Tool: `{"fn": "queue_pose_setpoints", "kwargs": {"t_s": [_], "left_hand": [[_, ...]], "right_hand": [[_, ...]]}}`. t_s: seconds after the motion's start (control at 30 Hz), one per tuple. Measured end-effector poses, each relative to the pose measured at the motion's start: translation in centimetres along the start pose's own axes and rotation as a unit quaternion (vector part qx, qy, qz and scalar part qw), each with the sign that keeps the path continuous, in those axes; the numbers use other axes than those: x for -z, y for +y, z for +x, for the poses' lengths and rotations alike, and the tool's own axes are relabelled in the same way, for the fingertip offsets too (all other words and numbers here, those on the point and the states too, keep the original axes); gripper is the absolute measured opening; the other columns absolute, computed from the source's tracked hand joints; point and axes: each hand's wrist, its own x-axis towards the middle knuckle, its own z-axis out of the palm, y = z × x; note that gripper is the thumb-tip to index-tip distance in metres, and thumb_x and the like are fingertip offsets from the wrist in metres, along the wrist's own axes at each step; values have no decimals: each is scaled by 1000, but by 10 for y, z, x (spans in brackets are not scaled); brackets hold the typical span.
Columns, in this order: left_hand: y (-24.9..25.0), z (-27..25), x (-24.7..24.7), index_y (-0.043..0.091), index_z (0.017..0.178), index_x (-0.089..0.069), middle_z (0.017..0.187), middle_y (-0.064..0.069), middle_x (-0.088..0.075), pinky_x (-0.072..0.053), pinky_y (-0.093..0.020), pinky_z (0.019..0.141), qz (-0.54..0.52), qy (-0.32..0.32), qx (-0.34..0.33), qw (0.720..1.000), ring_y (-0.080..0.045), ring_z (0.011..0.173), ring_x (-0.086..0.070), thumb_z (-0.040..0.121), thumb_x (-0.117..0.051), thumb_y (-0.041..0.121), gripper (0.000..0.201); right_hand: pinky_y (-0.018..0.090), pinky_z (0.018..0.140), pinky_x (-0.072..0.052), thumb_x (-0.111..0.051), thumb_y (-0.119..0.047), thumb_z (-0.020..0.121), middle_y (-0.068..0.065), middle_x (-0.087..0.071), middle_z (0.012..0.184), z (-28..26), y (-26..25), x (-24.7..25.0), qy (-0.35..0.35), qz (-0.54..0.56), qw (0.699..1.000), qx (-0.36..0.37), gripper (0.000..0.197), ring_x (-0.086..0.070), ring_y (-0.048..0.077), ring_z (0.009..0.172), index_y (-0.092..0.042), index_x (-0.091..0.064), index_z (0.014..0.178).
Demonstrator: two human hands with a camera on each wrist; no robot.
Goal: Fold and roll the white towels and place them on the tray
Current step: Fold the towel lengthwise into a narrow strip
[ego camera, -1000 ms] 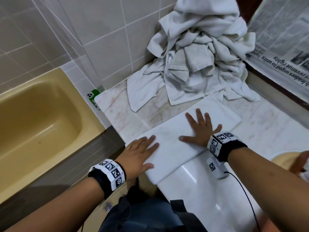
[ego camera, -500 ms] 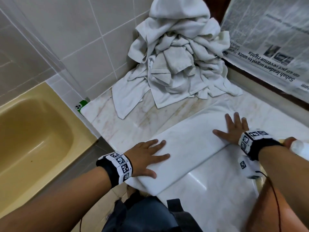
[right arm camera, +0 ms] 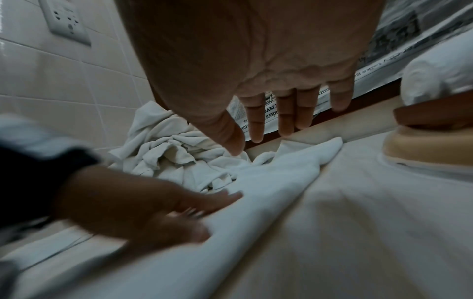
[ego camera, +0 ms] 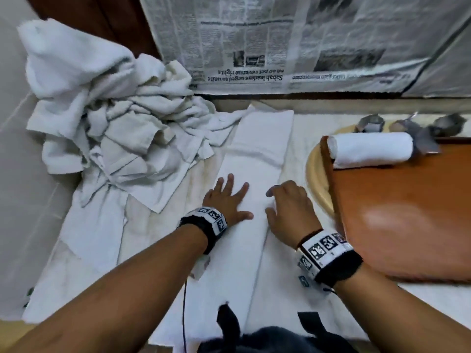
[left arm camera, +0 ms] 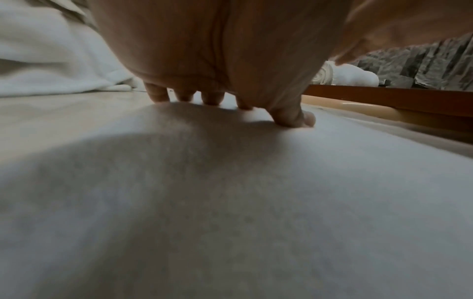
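From the head view, a folded towel (ego camera: 254, 200) lies as a long strip on the counter (ego camera: 178, 189), between a heap of towels (ego camera: 107, 118) and the tray (ego camera: 397, 212), which carries one rolled towel (ego camera: 369, 148). The left hand (ego camera: 226, 200) presses flat on it, fingers straight and spread; the right hand (ego camera: 289, 212) rests beside it, fingers relaxed, grasping nothing.

The left wrist view shows fingertips (left arm camera: 158, 95) touching cloth.

In the right wrist view, straight fingers (right arm camera: 284, 119) hang above the towel.
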Motion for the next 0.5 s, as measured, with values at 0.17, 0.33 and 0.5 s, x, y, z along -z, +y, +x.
{"fn": "queue_pose_setpoints", "kwargs": {"t_s": [0.17, 0.33, 0.5], "left_hand": [[8, 56, 48, 38, 155, 7, 162, -8, 21, -12, -54, 118, 32, 2, -21, 999, -35, 150, 9, 87, -41, 75, 91], [12, 99, 77, 34, 156, 3, 162, -11, 18, -15, -60, 117, 69, 5, -62, 996, -42, 149, 3, 87, -43, 74, 91], [6, 49, 57, 18, 157, -10, 164, -14, 3, -23, -51, 116, 94, 88, -139, 982, -34, 150, -6, 93, -51, 56, 85]], "right_hand": [[36, 83, -42, -57, -27, 92, 2, -53, 119, -66, -31, -21, -130, 10, 990, 59, 27, -52, 26, 107, -20, -62, 118], [47, 101, -44, -58, -51, 83, 5, -37, 154, -111, -55, -69, -160, -10, 986, -40, 65, -47, 30, 129, -21, -50, 140], [49, 120, -12, -46, -54, 95, -3, 7, 166, -124, -70, -81, -166, -77, 976, -114, 76, -1, 22, 152, -27, -12, 157]]}}
